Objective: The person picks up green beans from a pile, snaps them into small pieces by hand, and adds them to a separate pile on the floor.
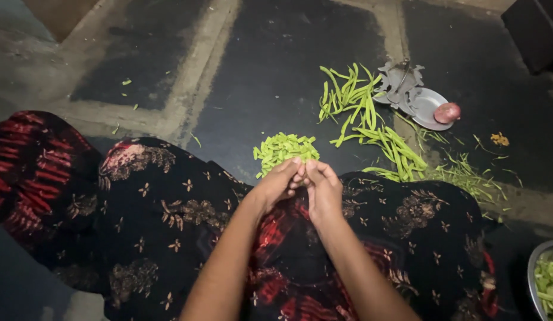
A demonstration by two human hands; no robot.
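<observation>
Both hands are met over the lap, left hand (279, 181) and right hand (323, 189) pinched fingertip to fingertip; a bean piece between them is likely but cannot be made out. Pile of cut beans (284, 148) lies on the floor (270, 71) just beyond the fingertips. Risk judged: fragments may be dropped onto the patterned cloth (169, 208), since the grip sits short of the pile. Whole beans (365, 113) are kept farther right.

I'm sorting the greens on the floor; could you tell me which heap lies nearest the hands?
The small heap of short cut pieces, just beyond the fingertips of both hands; the whole long beans and the thin trimmings lie further right.
</observation>
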